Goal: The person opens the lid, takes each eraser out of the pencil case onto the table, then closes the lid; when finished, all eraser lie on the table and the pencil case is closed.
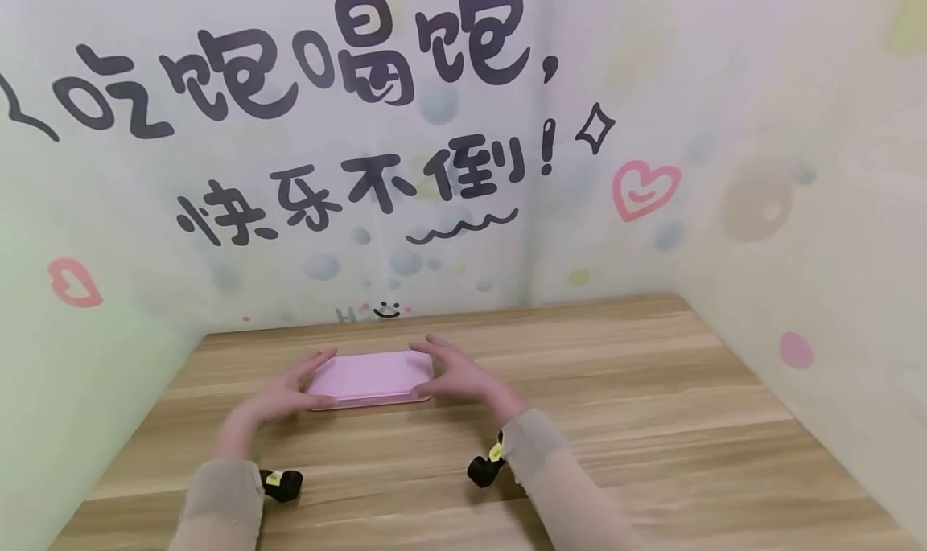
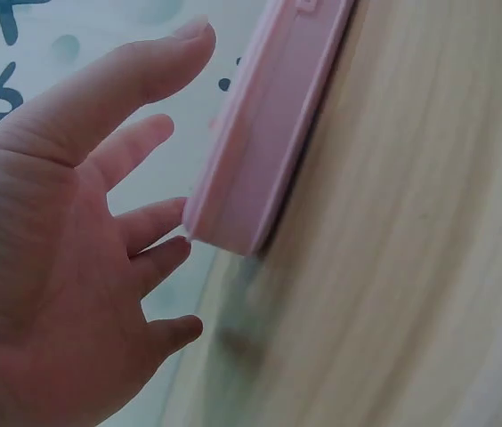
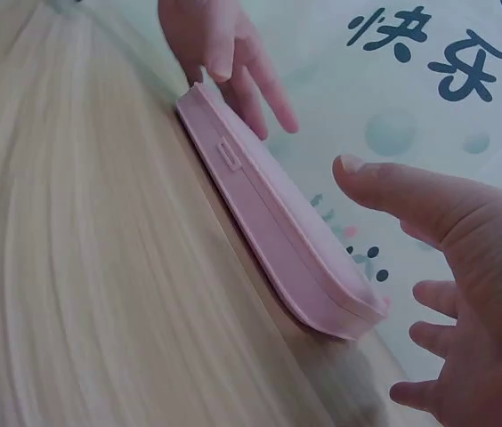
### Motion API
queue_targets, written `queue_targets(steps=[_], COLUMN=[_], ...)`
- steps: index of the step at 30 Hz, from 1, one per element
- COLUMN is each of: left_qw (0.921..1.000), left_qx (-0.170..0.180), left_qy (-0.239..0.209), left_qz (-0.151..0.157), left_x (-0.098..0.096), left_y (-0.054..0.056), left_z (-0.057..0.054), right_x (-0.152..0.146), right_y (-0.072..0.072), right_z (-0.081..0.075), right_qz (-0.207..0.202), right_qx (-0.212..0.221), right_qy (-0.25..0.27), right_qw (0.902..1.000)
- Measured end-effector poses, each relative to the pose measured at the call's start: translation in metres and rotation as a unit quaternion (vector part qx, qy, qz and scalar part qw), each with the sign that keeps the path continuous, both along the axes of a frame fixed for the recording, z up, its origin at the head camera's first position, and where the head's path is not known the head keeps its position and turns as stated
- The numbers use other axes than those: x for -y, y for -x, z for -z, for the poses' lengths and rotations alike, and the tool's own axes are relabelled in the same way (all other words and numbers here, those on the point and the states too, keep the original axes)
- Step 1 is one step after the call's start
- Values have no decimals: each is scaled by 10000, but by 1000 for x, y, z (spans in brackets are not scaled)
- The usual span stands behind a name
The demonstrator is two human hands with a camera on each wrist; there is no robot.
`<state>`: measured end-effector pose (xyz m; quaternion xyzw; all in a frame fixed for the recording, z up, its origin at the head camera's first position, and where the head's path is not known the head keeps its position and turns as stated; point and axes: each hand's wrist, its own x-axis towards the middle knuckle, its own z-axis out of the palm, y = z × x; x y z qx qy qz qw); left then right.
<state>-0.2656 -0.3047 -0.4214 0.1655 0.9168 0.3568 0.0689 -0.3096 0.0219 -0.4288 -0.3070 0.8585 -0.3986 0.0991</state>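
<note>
A flat pink case (image 1: pixel 372 376) with rounded corners lies on the wooden table, its long side towards me. At its left end my left hand (image 1: pixel 278 394) spreads its thumb and fingers around the corner. In the left wrist view two fingertips come right at the end of the case (image 2: pixel 264 142), while the thumb stands away from it. My right hand (image 1: pixel 459 376) is spread at the opposite end. Seen from the right wrist, that hand (image 3: pixel 487 267) has its thumb and fingers apart from the case. A small raised clasp (image 3: pixel 229 154) shows on the front side.
The wood-grain table (image 1: pixel 652 422) is bounded by a pale printed backdrop (image 1: pixel 507 261) behind, with dark lettering and hearts, and by pale walls at both sides. A black wrist device (image 1: pixel 282 485) sits on the left wrist, another (image 1: pixel 485 469) on the right.
</note>
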Motion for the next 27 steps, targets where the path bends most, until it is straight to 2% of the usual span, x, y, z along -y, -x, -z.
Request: queue_targets(steps=[5,10,20,27], left_qw=[9998,9999,10000,10000], left_qx=[159,123,-79,-39], left_qy=[-29,30,40,19], left_qz=[-77,-44,32,-2], left_x=[-3,-3,-2,-3], left_y=[2,4,5,5], left_z=[6,11,16,16], right_x=[14,20,22,22], right_y=[3,4,1,2], right_z=[12,22,28,28], right_qz=[125,228,445,476], right_qx=[206,75,-213,-390], right_qy=[91,-20,-117,-267], right_qw=[9997,9997,9987,9977])
